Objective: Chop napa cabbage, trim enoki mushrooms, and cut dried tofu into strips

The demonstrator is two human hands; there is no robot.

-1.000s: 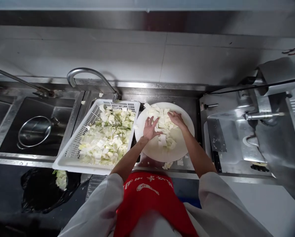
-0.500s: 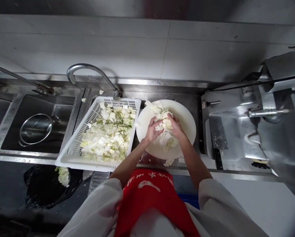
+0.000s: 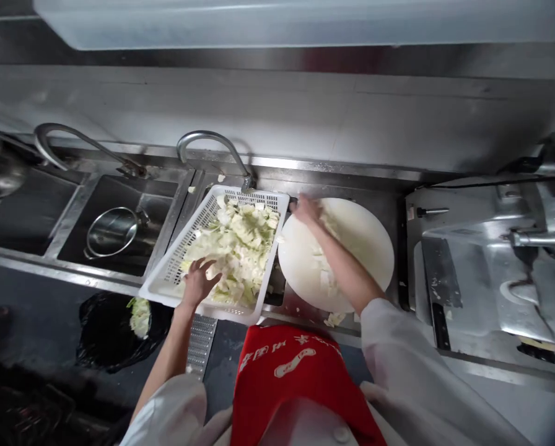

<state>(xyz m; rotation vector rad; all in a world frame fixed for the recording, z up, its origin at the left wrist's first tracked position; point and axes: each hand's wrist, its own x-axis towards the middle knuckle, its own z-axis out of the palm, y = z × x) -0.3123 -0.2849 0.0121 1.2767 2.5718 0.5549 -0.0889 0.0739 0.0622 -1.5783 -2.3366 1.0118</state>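
Observation:
My left hand (image 3: 200,282) is over the near left part of a white slotted basket (image 3: 154,286), fingers spread and nothing held. Chopped cabbage (image 3: 240,238) fills much of the basket. My right hand (image 3: 307,209) is at the far left edge of a round white cutting board (image 3: 373,248), close to the basket's far right corner. Motion blurs its fingers, so whether it holds anything is unclear. Some cabbage pieces (image 3: 326,279) lie on the board, partly behind my right forearm.
To the left, a sink (image 3: 91,248) holds a round metal pot (image 3: 113,232). A tap (image 3: 217,137) arches behind the basket. A cleaver (image 3: 440,272) lies to the right of the board. Below left is a black bag (image 3: 103,331) with a cabbage piece (image 3: 140,317) at its edge.
Both hands were cupped around cabbage on the board. My left hand has moved left over the basket, without cabbage; my right hand has shifted to the board's far left edge. The view has turned left.

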